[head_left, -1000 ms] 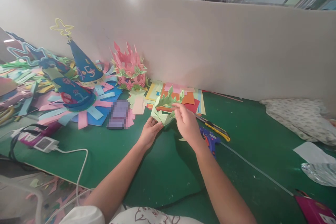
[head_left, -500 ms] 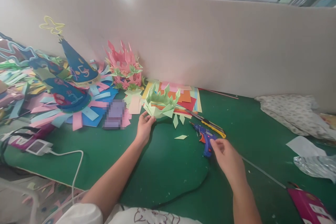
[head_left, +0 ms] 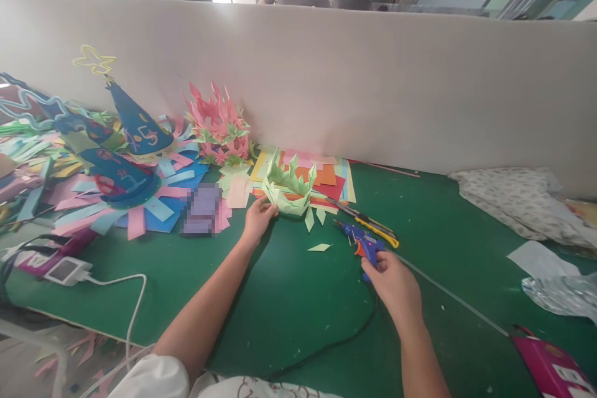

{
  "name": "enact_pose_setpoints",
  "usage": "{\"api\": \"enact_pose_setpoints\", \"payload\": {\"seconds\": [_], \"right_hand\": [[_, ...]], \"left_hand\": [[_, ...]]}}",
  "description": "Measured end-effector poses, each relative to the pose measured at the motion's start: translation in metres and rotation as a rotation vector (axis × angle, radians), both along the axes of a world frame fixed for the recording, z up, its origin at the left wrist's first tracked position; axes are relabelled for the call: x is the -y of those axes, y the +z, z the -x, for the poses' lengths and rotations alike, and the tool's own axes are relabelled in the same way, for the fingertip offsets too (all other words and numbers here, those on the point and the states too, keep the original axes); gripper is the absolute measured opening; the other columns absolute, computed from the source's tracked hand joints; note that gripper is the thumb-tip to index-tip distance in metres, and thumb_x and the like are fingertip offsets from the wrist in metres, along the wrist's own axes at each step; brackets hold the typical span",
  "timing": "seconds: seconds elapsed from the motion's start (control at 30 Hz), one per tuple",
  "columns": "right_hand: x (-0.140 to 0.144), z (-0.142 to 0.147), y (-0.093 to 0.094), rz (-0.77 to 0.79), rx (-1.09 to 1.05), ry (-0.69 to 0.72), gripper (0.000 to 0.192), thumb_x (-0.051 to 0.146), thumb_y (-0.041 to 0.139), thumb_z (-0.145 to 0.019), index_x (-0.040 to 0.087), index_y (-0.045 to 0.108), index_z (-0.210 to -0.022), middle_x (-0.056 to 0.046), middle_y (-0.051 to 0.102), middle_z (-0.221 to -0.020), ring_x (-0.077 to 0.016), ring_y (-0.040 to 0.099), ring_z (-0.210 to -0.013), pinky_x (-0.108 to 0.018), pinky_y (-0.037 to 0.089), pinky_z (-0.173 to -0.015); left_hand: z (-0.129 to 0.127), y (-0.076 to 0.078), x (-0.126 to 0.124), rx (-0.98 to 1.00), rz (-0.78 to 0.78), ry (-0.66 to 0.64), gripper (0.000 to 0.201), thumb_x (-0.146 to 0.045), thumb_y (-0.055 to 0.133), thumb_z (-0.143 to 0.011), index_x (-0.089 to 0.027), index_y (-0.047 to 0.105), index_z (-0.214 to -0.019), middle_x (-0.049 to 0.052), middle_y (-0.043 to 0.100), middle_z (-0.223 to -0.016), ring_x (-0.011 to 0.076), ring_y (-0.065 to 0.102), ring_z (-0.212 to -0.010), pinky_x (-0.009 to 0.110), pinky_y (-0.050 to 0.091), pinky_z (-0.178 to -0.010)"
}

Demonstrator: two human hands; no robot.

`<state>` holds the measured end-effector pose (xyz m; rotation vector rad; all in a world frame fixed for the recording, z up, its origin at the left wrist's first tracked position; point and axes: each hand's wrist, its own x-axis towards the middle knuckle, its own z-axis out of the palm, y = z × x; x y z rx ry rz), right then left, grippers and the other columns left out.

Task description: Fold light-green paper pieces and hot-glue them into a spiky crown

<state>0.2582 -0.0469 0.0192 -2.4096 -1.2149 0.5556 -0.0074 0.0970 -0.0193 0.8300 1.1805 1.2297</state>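
Between thumb and fingers of my left hand is the near left rim of a light green folded-paper crown. Its points stand upward in a ring. My right hand is closed around the handle of a blue hot glue gun with an orange trigger, its nozzle aimed left. Just behind the glue gun lies a yellow utility knife. Several green paper diamonds rest near the crown, one of them apart on the green table.
Stacked coloured paper lies behind the crown. Pink paper crowns and blue cone hats stand at left, near a purple pixelated object. A power strip is at left, a magenta box at right. A partition closes the back.
My right hand has closed around the glue gun's handle, where before its fingertips were at the handle's side. The crown in my left hand has turned and tilted slightly.
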Motion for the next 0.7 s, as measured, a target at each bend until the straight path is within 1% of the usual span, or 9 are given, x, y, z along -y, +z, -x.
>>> {"api": "enact_pose_setpoints", "payload": {"seconds": [0.1,0.17,0.27,0.37,0.43,0.5,0.53,0.6,0.7], "right_hand": [[0.002,-0.001,-0.007,-0.120,-0.170,-0.087,0.036,0.050,0.059,-0.064,0.021,0.061,-0.085,-0.005,0.071,-0.074,-0.0239,0.066,-0.062,-0.031,0.046,-0.054],[0.002,0.000,-0.011,-0.219,-0.362,-0.123,0.044,0.049,0.064,-0.062,0.018,0.062,-0.093,-0.007,0.072,-0.079,-0.0241,0.066,-0.066,-0.032,0.049,-0.057],[0.001,0.003,-0.014,-0.332,-0.610,-0.161,0.049,0.046,0.068,-0.060,0.015,0.065,-0.098,-0.009,0.071,-0.085,-0.0231,0.066,-0.072,-0.030,0.051,-0.059],[-0.001,0.002,-0.017,-0.361,-0.678,-0.174,0.047,0.044,0.069,-0.062,0.014,0.067,-0.098,-0.006,0.069,-0.081,-0.0196,0.063,-0.069,-0.027,0.050,-0.056],[-0.002,0.000,-0.019,-0.376,-0.685,-0.161,0.046,0.043,0.068,-0.063,0.014,0.067,-0.099,-0.004,0.067,-0.078,-0.0173,0.061,-0.066,-0.025,0.048,-0.056],[-0.001,-0.001,-0.022,-0.394,-0.684,-0.145,0.045,0.043,0.068,-0.064,0.015,0.066,-0.100,-0.003,0.066,-0.078,-0.0162,0.059,-0.066,-0.024,0.048,-0.057],[-0.001,-0.001,-0.022,-0.399,-0.684,-0.138,0.045,0.043,0.068,-0.065,0.015,0.066,-0.101,-0.003,0.066,-0.078,-0.0160,0.059,-0.067,-0.024,0.048,-0.058],[0.000,0.000,-0.023,-0.398,-0.685,-0.127,0.045,0.043,0.068,-0.065,0.016,0.066,-0.101,-0.003,0.066,-0.077,-0.0157,0.058,-0.066,-0.024,0.047,-0.057],[0.001,0.002,-0.021,-0.398,-0.693,-0.116,0.046,0.044,0.068,-0.064,0.016,0.066,-0.100,-0.004,0.066,-0.079,-0.0163,0.058,-0.067,-0.025,0.048,-0.058]], "left_hand": [[0.012,0.002,-0.001,-0.094,0.008,0.038,0.052,-0.024,0.078,-0.063,-0.014,0.052,-0.106,0.000,0.066,-0.065,0.0115,0.061,-0.050,0.025,0.049,-0.056],[0.015,0.004,0.004,-0.021,0.008,0.117,0.055,-0.022,0.078,-0.064,-0.016,0.046,-0.108,0.001,0.066,-0.068,0.0131,0.063,-0.053,0.026,0.051,-0.058],[0.008,0.008,0.029,0.258,0.042,0.210,0.046,-0.019,0.076,-0.066,-0.019,0.042,-0.096,0.006,0.068,-0.085,0.0162,0.068,-0.079,0.029,0.052,-0.077],[-0.011,0.010,0.065,0.224,0.051,0.125,0.032,-0.026,0.072,-0.071,-0.018,0.045,-0.087,0.005,0.065,-0.086,0.0169,0.067,-0.082,0.031,0.052,-0.079],[-0.025,0.012,0.084,-0.016,-0.049,-0.100,0.019,-0.032,0.062,-0.078,-0.017,0.052,-0.086,0.004,0.063,-0.085,0.0160,0.065,-0.076,0.032,0.053,-0.071],[-0.036,0.016,0.090,-0.370,-0.295,-0.342,0.011,-0.027,0.054,-0.083,-0.018,0.058,-0.088,0.006,0.062,-0.090,0.0172,0.063,-0.080,0.033,0.052,-0.074],[-0.041,0.018,0.089,-0.546,-0.450,-0.401,0.013,-0.023,0.051,-0.085,-0.020,0.060,-0.093,0.008,0.060,-0.100,0.0188,0.061,-0.088,0.035,0.051,-0.079],[-0.051,0.021,0.079,-0.862,-0.661,-0.429,0.024,-0.019,0.049,-0.086,-0.023,0.059,-0.106,0.010,0.054,-0.115,0.0232,0.054,-0.105,0.041,0.045,-0.092],[-0.063,0.018,0.059,-1.160,-0.731,-0.458,0.036,-0.017,0.053,-0.083,-0.024,0.054,-0.119,0.013,0.047,-0.127,0.0255,0.052,-0.107,0.044,0.044,-0.093]]}}
